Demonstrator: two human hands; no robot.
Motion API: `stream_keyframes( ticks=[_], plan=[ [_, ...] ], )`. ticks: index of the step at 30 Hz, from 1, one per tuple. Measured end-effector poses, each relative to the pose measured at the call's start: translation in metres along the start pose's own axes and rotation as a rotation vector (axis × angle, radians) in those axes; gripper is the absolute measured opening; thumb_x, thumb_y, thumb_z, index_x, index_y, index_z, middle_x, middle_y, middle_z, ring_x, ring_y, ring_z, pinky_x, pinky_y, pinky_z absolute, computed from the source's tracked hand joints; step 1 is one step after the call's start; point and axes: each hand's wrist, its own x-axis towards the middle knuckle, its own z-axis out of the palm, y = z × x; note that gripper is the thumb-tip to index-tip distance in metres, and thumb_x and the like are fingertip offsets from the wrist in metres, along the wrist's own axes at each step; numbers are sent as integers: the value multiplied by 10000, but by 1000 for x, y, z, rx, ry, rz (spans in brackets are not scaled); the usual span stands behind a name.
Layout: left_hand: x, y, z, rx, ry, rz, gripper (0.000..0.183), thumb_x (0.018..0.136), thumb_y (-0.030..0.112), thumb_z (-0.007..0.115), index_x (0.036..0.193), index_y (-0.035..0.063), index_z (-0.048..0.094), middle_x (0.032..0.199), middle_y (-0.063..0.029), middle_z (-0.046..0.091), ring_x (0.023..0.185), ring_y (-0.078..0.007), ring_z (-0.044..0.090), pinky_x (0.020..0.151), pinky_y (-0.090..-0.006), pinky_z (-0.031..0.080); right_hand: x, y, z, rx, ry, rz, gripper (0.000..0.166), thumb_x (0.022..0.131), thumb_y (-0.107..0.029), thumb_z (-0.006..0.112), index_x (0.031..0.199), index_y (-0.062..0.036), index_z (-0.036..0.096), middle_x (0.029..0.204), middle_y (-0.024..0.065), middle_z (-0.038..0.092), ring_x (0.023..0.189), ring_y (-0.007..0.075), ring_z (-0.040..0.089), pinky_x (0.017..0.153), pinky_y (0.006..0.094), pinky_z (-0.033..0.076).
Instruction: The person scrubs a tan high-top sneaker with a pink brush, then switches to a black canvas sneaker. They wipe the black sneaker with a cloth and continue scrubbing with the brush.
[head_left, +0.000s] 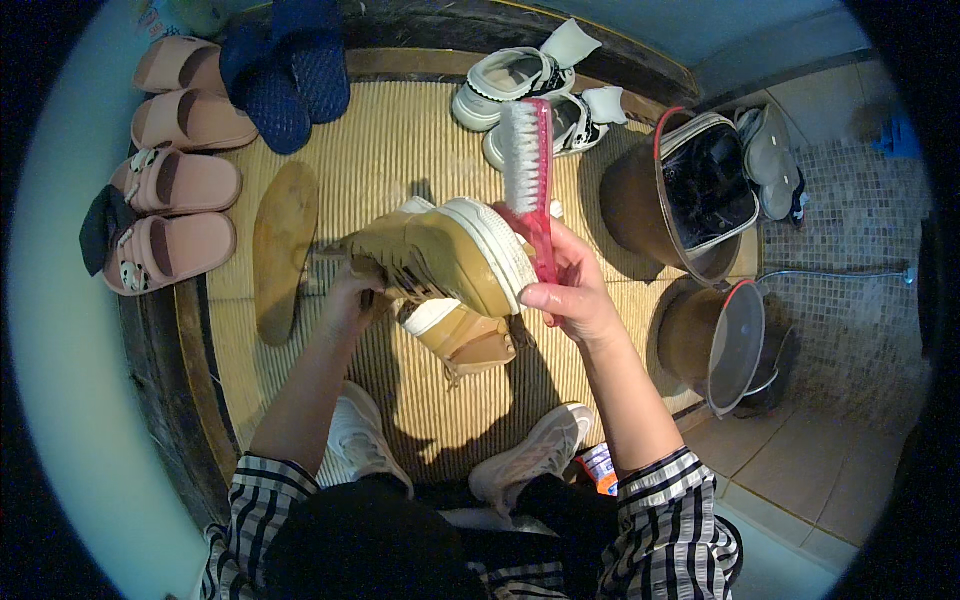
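In the head view, my left hand (360, 292) grips a tan lace-up shoe (457, 255) with a white rubber sole, near its ankle opening. My right hand (574, 289) is closed around the pink handle of a scrub brush (529, 165), whose white bristles point up and to the left. The right thumb is at the edge of the shoe's sole. A second tan shoe (469, 341) lies on the ribbed floor below the held one, partly hidden by it. A brown insole (286, 247) lies flat to the left of my left hand.
Pink slippers (202, 251) and dark blue slippers (322, 82) line the left and back left. White shoes (495, 82) stand at the back. To the right are a brown bucket holding a dark item (634, 195) and another bucket (686, 345). A thin hose (832, 274) crosses the mosaic floor.
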Motion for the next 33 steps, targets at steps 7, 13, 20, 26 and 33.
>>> stream_keyframes(
  ticks=[7,13,20,26,33],
  plan=[
    [-49,43,36,783,406,842,618,761,60,714,1331,11,478,1334,-188,500,1230,-308,521,1049,-423,430,6,10,47,-8,243,-59,658,815,20,776,1412,0,499,1367,78,590,858,49,630,764,207,526],
    [-58,70,110,1129,-98,1130,976,561,349,921,1378,58,474,1364,-208,517,1230,-409,526,1050,-504,421,18,2,74,-169,345,-63,478,854,-55,780,1284,-2,579,1128,19,645,754,35,591,671,194,501],
    [-32,89,134,1056,-108,1071,879,562,284,906,1312,66,503,1248,-158,588,1171,-347,582,1013,-432,470,-38,-9,118,-653,790,-341,460,1015,-120,566,1451,0,480,1198,67,629,904,102,595,796,229,486],
    [-24,81,130,998,-173,1090,841,563,308,906,1272,54,532,1216,-163,604,1156,-354,586,991,-446,463,-27,-34,153,-1270,557,54,459,1011,-124,549,1466,-104,494,908,236,697,793,263,719,733,322,538],
    [-13,86,144,1066,-157,1015,868,577,390,908,1268,37,519,1173,-193,621,1112,-381,601,981,-462,477,5,-92,113,-1650,277,-147,400,1003,-202,557,1401,-158,561,711,237,631,645,396,656,579,461,501]
  ],
)
